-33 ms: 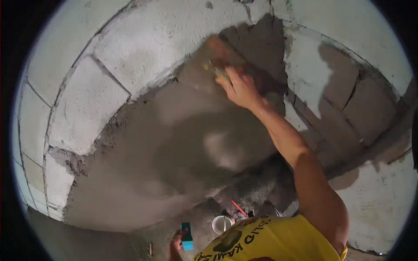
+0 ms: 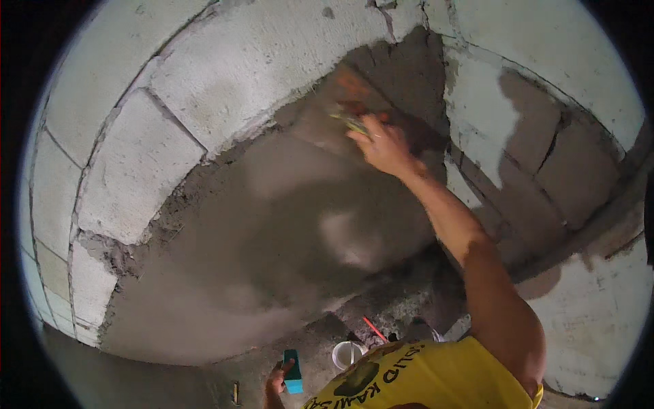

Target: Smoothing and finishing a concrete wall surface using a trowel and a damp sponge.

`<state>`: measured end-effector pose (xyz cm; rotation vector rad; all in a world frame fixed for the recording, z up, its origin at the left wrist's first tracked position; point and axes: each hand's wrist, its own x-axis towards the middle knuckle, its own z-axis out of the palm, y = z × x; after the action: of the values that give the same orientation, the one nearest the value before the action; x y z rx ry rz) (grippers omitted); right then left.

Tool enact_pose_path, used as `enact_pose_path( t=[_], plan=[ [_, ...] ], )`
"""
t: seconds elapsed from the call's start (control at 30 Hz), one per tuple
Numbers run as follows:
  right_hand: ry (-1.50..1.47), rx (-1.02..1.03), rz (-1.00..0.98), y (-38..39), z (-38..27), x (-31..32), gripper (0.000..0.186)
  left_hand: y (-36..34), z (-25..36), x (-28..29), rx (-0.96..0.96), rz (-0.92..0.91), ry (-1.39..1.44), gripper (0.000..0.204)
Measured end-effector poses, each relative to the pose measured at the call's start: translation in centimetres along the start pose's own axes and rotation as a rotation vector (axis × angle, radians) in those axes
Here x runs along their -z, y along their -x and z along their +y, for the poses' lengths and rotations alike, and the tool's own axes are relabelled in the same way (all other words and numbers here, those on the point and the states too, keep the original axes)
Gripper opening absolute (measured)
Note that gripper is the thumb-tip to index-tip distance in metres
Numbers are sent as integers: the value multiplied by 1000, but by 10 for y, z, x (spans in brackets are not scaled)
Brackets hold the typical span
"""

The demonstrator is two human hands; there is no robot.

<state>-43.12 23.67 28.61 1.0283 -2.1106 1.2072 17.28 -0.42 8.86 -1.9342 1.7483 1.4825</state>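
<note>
A white bucket (image 2: 339, 355) stands on the floor (image 2: 257, 356) at the near side, just left of the yellow shirt (image 2: 415, 371); a thin strip crosses its mouth, its inside looks pale, and whether it holds anything I cannot tell. A red stick (image 2: 375, 328) lies beyond it, slightly right. The right arm reaches from the near right toward the far middle, elbow slightly bent, forearm slanting left. The right hand (image 2: 385, 144) has its grip clamped on the handle of a float (image 2: 351, 85), whose plate lies on the wet grey plaster (image 2: 204, 273), near its far edge, where pale blocks (image 2: 225, 82) begin. At the near side, left of the bucket, the left hand (image 2: 275, 379) has its grip clamped on a teal block (image 2: 293, 376), thumb across its dark face.
</note>
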Motion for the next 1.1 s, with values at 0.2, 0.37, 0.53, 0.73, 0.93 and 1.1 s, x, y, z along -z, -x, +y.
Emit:
enact_pose_path(
  t=[0.2, 0.37, 0.53, 0.73, 0.93, 1.1],
  plan=[
    [-160, -85, 294, -50, 39, 76, 34, -61, -31, 16, 13, -234, 114, 94],
    [-95, -17, 343, -4, 72, 17, 39, -84, -3, 12, -66, -212, 10, 77],
    [-218, -508, 572, 52, 159, -7, 47, -40, 66, -46, -123, -464, 69, 83],
    [-577, -662, 689, 17, 84, -15, 47, -38, 77, -44, -135, -412, -77, 76],
    [-1086, -753, 799, 73, -14, -86, 60, 52, 216, -108, -356, -608, -415, 82],
    [-950, -672, 860, 11, 44, -25, 39, 104, 292, -123, -625, -644, -780, 102]
  ],
)
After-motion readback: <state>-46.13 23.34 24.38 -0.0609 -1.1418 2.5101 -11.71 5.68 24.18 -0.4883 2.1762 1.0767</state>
